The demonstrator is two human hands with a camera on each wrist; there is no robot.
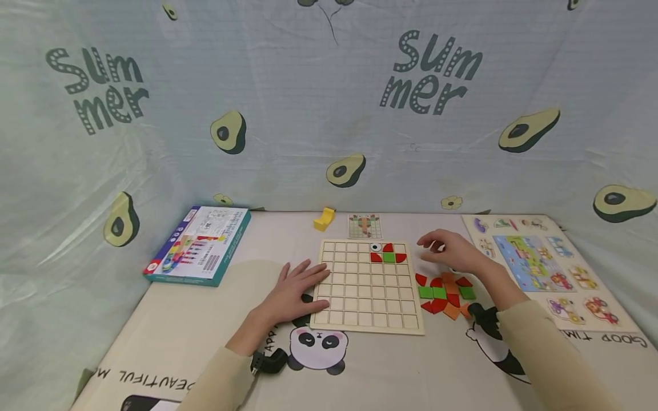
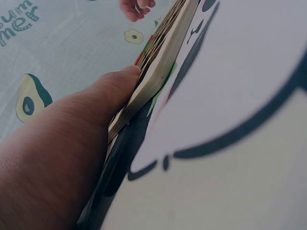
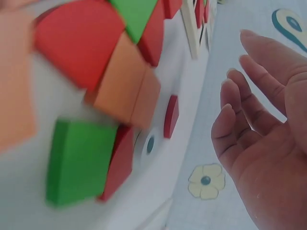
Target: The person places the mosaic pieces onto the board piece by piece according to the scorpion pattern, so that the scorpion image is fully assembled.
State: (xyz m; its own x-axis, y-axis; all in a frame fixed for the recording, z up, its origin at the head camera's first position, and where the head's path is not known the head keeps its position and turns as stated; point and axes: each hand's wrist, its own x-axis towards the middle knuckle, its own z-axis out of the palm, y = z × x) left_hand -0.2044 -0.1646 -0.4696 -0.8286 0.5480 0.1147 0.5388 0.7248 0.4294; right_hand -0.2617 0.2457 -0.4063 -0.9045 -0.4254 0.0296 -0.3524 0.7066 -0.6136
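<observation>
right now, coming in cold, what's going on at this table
A person's left hand rests on the left edge of a wooden grid board. The right hand, apparently empty, is just off the board's right edge, beyond a loose cluster of red, green and orange tiles. Toward the board's far right corner sit one eye tile, three red tiles and one green tile; a small pattern card lies beyond the board.

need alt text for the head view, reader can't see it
A person's left hand rests on the left edge of a wooden grid board with red and green pieces and an eye piece in its upper right corner. The empty right hand is near loose red, green and orange pieces. Behind the board lie a picture card and a yellow block.
</observation>
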